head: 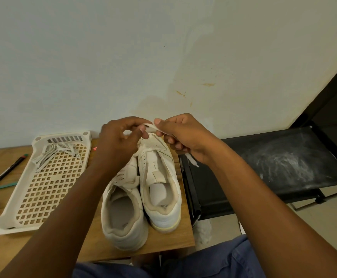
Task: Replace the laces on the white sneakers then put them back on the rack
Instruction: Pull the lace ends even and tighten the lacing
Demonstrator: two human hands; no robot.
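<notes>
Laces are the business in hand: we hold one white lace (151,126) stretched between both hands above the toe of the right-hand sneaker (159,177). Our left hand (119,143) pinches one stretch of it between thumb and fingers, and our right hand (180,135) grips the other stretch, with a loose tail hanging below that hand. The right-hand sneaker stands on the table (163,243) with its eyelets bare, heel towards us, touching the left-hand sneaker (123,207) on its left. Whether the lace already passes through the lowest eyelets we cannot tell, since our fingers cover that spot.

We judge this to be the start of lacing that shoe. To do it well, we should even out the two ends first, so both sides finish at the same length, keep the flat lace untwisted as it enters each eyelet, and feed the tip through cleanly before pulling snug.

Further left of the sneakers, a white perforated tray (7,217) carries a bundle of other laces (57,153). To the right of the sneakers, just beside the table, sits a black rack (284,157), dusty on top, where we judge the pair belongs afterwards.
</notes>
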